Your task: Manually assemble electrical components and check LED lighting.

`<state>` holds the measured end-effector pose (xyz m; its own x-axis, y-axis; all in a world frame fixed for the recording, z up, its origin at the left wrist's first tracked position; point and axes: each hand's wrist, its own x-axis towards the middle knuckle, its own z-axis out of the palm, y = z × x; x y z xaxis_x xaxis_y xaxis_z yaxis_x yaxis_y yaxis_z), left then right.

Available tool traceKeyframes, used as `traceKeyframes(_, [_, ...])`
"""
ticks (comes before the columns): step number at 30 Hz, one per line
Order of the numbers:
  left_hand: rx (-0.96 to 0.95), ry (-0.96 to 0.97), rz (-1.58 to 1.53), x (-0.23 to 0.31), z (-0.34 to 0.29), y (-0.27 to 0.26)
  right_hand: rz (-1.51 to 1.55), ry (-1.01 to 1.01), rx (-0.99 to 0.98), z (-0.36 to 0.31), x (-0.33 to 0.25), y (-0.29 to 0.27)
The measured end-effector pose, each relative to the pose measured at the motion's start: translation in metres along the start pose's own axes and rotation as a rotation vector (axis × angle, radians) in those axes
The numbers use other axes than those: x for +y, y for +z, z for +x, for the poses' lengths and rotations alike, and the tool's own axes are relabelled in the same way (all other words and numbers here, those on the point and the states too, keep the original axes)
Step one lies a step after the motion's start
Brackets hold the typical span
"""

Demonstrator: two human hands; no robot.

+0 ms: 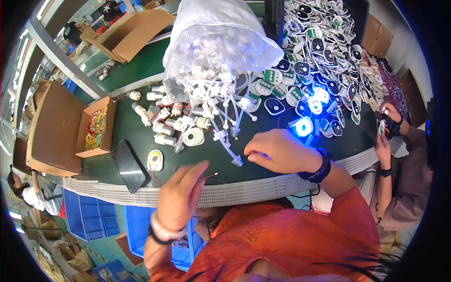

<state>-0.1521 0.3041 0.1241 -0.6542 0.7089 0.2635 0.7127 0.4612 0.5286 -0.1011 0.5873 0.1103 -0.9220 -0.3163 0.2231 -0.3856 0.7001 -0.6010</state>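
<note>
My left hand (pixel 181 195) is over the table's near edge, its fingers stretched out and slightly blurred. Beside its fingers runs a thin red wire (pixel 202 179) with a small white plug on its end. Left of that hand lies a white round-cornered disc (pixel 155 160) with a yellow ring and red leads. My right hand (pixel 282 151) hovers over the tabletop, fingers curled in toward the thumb; anything between them is hidden. Just left of its fingertips is a clear plastic fitting (pixel 237 161) on a white tube. Small silver motor pumps (pixel 164 129) lie in a heap farther off.
A big clear bag (pixel 221 28) spills white tubes and fittings. Panels with circuit boards (pixel 324 56) pile up at the right, some lit blue. A black phone (pixel 128 165) and a carton of coloured parts (pixel 96 127) sit left. A co-worker's hands (pixel 387 134) work at far right.
</note>
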Motion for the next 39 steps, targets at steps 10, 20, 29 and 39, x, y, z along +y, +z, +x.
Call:
traceKeyframes(10, [0.053,0.144,0.510,-0.016,0.063,0.046,0.115,-0.128,0.276,-0.002,-0.003,0.026])
traceKeyframes(20, [-0.032,0.113,0.254,-0.023,0.059,0.053,0.031,-0.137,0.082,-0.002,-0.003,0.022])
traceKeyframes(29, [-0.019,0.178,0.302,-0.014,0.047,0.049,0.031,-0.127,-0.027,-0.006,0.002,0.028])
traceKeyframes(39, [-0.072,0.056,-0.183,0.007,0.037,0.023,0.075,-0.282,0.102,0.005,0.012,0.023])
